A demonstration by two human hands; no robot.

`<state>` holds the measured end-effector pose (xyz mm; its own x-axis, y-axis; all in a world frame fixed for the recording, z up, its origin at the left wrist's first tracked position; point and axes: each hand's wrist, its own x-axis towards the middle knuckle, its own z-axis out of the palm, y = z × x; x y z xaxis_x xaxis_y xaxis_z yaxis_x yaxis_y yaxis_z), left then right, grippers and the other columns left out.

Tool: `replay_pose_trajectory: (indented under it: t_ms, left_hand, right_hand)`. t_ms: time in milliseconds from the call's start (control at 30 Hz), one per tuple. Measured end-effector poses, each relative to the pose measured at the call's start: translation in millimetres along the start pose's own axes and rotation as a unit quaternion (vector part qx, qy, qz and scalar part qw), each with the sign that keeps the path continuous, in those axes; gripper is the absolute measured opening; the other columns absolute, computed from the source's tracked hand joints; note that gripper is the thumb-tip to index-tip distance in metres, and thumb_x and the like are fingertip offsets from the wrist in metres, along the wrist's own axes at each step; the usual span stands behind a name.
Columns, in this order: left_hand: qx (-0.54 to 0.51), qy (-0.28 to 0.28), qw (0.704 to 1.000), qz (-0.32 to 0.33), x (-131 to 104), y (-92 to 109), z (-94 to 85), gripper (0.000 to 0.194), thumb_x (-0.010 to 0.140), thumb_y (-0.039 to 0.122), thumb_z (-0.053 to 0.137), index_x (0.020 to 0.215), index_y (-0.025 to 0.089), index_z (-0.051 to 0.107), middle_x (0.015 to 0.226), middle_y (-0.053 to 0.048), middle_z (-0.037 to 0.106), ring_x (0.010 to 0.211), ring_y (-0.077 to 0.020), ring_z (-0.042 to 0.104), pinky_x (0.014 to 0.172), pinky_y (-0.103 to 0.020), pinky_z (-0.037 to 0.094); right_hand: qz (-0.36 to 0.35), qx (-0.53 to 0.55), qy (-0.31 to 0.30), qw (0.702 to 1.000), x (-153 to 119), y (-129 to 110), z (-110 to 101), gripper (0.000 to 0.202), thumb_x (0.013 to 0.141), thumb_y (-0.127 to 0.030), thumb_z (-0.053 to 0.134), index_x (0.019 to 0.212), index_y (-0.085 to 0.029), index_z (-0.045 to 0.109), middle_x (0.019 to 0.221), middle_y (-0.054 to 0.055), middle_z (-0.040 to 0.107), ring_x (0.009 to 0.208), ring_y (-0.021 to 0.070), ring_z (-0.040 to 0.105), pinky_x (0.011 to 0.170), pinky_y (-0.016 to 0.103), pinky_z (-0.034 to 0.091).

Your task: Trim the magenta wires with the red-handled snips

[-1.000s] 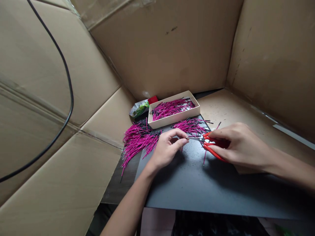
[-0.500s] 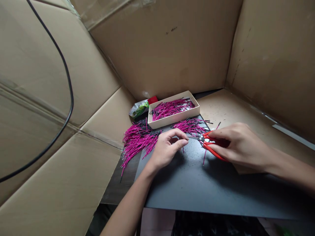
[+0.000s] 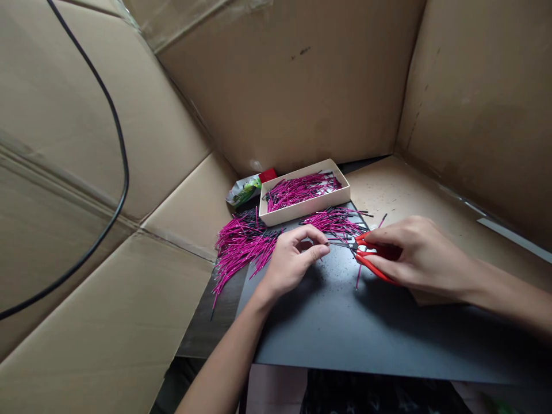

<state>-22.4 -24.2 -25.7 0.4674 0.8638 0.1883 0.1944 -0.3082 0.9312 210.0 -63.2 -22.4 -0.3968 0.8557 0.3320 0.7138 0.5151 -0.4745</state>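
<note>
My left hand pinches thumb and forefinger together over a thin wire, mostly hidden by the fingers. The red-handled scissors are in my right hand, with their narrow blades pointing left at the left fingertips. Whether the blade tips touch the wire is too small to tell. Behind the hands lies a pile of magenta wires with black ends. A bigger pile of the same wires spreads to the left of my left hand.
A cream box full of magenta wires stands at the back. Beside it lies a green and red packet. Dark specks dot the grey board. Cardboard walls enclose the table, and a black cable hangs at left.
The scissor blades have tilted slightly, their tips a touch lower at the left fingertips. The small brownish end seen there before no longer shows clearly. Both hands stay almost in place.
</note>
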Motion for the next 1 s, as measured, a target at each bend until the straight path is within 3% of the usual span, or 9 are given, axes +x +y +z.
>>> replay_pose_trajectory:
  t_ms: [400,567,733,900,1000]
  left_hand:
    - [0.001,-0.003,1.000,0.007,0.3,0.1,-0.5,0.010,0.079,0.021,0.069,0.077,0.015,0.061,0.080,-0.001,0.059,0.069,-0.0111,0.055,0.063,-0.023,0.045]
    - [0.155,0.008,0.987,0.049,0.0,-1.2,0.9,0.008,0.083,0.023,0.064,0.080,0.016,0.061,0.080,-0.002,0.063,0.072,-0.0131,0.058,0.065,-0.024,0.045]
    - [0.415,0.066,0.906,0.051,0.3,-8.0,-8.3,0.007,0.088,0.023,0.057,0.083,0.018,0.060,0.085,-0.003,0.067,0.079,-0.0170,0.060,0.071,-0.028,0.044]
    - [0.610,0.165,0.771,-0.076,-2.1,-12.5,-31.5,0.006,0.088,0.022,0.054,0.090,0.019,0.059,0.091,-0.007,0.067,0.084,-0.0239,0.062,0.063,-0.031,0.042]
    - [0.621,0.197,0.752,-0.093,-2.2,-13.0,-35.7,0.019,0.088,0.025,0.054,0.106,0.018,0.056,0.098,-0.011,0.067,0.087,-0.0256,0.063,0.061,-0.031,0.041]
  right_hand:
    - [0.003,0.016,-0.005,1.000,0.1,-0.7,0.4,0.022,0.083,-0.029,0.056,0.092,-0.019,0.074,0.060,0.001,0.064,0.049,0.0101,0.050,0.050,0.027,0.030]
    - [0.006,0.009,-0.008,1.000,0.8,1.1,2.1,0.021,0.084,-0.030,0.055,0.088,-0.019,0.073,0.058,0.000,0.061,0.049,0.0102,0.048,0.050,0.027,0.030]
    - [0.010,0.010,0.014,1.000,1.5,1.5,1.2,0.023,0.086,-0.033,0.054,0.080,-0.018,0.071,0.056,0.001,0.059,0.050,0.0108,0.046,0.051,0.027,0.030]
    - [0.014,0.008,0.009,1.000,1.4,0.2,1.0,0.022,0.085,-0.033,0.055,0.086,-0.019,0.072,0.059,0.001,0.061,0.052,0.0109,0.047,0.052,0.028,0.030]
    - [0.015,0.015,0.011,1.000,1.3,0.7,0.1,0.022,0.086,-0.032,0.055,0.078,-0.019,0.070,0.056,0.000,0.058,0.050,0.0102,0.044,0.051,0.028,0.029]
